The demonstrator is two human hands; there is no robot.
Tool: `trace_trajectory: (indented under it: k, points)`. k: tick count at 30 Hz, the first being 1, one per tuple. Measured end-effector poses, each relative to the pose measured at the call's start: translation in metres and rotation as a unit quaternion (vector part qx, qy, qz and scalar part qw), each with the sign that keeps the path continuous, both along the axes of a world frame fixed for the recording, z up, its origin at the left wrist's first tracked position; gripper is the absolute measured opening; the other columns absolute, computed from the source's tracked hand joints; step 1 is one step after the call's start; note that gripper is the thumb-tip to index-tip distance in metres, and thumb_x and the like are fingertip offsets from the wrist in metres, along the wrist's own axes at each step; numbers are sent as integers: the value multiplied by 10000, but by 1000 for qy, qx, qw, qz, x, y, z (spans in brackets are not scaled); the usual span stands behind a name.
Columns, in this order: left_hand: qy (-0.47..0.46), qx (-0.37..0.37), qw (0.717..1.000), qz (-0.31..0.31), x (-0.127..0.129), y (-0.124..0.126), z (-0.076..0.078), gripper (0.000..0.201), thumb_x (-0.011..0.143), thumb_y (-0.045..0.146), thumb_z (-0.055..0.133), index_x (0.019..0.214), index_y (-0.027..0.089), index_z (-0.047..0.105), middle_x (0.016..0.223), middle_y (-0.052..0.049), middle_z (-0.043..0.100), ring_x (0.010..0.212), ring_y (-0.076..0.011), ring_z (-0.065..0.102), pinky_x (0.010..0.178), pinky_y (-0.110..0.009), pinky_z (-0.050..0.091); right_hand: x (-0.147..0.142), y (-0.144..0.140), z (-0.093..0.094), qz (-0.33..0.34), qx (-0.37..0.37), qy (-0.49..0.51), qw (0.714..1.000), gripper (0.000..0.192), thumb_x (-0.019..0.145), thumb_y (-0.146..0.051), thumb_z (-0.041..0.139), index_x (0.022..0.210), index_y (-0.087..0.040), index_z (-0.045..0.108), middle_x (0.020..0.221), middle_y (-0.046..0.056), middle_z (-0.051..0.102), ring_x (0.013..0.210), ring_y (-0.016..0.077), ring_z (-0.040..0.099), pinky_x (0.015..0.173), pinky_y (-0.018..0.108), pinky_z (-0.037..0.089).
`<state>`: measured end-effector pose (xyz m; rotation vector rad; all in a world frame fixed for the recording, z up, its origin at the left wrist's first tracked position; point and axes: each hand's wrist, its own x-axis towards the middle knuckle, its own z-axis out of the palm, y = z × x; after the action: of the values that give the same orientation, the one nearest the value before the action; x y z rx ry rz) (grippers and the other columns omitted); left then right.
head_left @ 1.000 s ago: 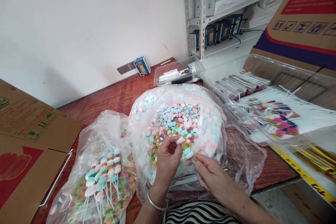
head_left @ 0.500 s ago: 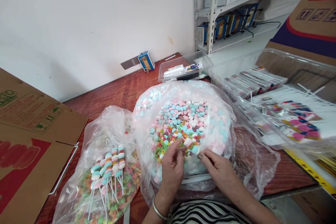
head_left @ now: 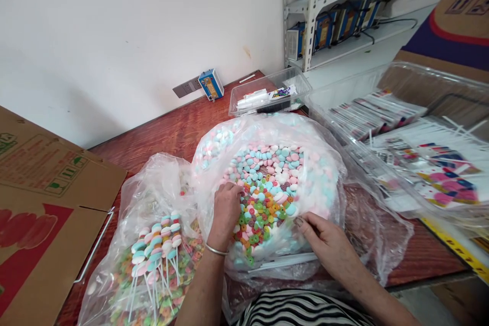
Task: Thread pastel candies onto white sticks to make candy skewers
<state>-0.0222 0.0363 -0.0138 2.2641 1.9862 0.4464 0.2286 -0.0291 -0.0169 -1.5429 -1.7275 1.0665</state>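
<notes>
A large clear plastic bag [head_left: 324,173] lies spread open in front of me, full of pink, blue and white button-shaped candies [head_left: 284,163]. Small ring-shaped gummies [head_left: 263,214] in green, orange and red are heaped in its near left part. At the left side of the heap is my left hand [head_left: 226,209], its fingers curled in; what they grip is hidden. My right hand [head_left: 319,232] is pinched at the bag's near right edge, and I cannot make out what is between thumb and finger. White sticks [head_left: 284,261] lie just below the candies.
Finished candy skewers [head_left: 156,244] rest on a bag of gummy rings [head_left: 126,270] at left. A cardboard box [head_left: 46,188] stands beyond it. Clear trays [head_left: 267,89] and a bin of sticks and printed packets [head_left: 439,163] are behind and at right.
My left hand has moved left and away from my right hand, to the left side of the gummy heap. My right hand stays pinched in nearly the same place.
</notes>
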Motion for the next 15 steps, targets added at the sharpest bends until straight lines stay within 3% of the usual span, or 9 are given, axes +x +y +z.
trace_trajectory:
  k: [8,13,15]
  points:
    - [-14,-51,998,-46,3,-11,5,207,849,121,571,905,234,735,916,-60,675,919,-223,578,836,-351,424,-4,2,1,23,-4,0,1000,277,900,-358,402,680,-228,508,598,-16,546,565,164,503,541,265,360]
    - [-10,-46,999,11,10,-16,3,166,843,124,556,834,187,710,902,-91,653,918,-254,567,835,-392,427,-4,2,0,42,-7,-16,999,277,908,-334,375,687,-226,503,636,-1,576,592,171,531,559,268,372]
    - [-66,-35,997,30,12,-18,4,161,851,135,541,844,182,694,910,-90,654,932,-247,575,849,-392,435,-3,1,0,51,-8,-40,998,277,915,-324,366,703,-223,513,667,12,605,628,184,562,577,276,377]
